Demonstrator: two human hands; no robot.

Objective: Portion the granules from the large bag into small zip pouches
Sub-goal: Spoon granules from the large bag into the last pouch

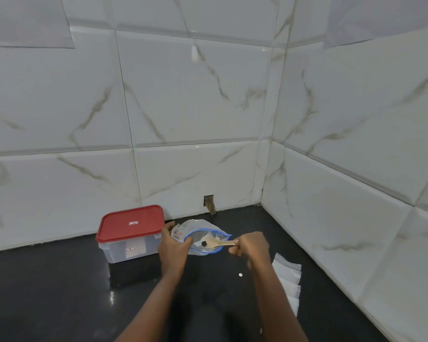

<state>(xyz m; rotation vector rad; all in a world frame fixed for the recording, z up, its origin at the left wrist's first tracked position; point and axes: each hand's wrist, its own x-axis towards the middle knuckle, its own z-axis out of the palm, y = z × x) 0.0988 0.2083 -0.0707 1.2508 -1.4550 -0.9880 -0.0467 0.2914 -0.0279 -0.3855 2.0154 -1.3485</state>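
Black worktop (59, 292) beneath marble tiles: left hand (173, 248) pinches the large bag (203, 228) open by its rim, right hand (253, 246) grips a wooden spoon (218, 243) dipped inside. Best lift it level toward the small pouches (287, 270) nearby.

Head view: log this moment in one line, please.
left grip: holds large bag mouth open | right grip: holds wooden spoon, bowl in bag mouth | small pouches: stacked right of hands, untouched
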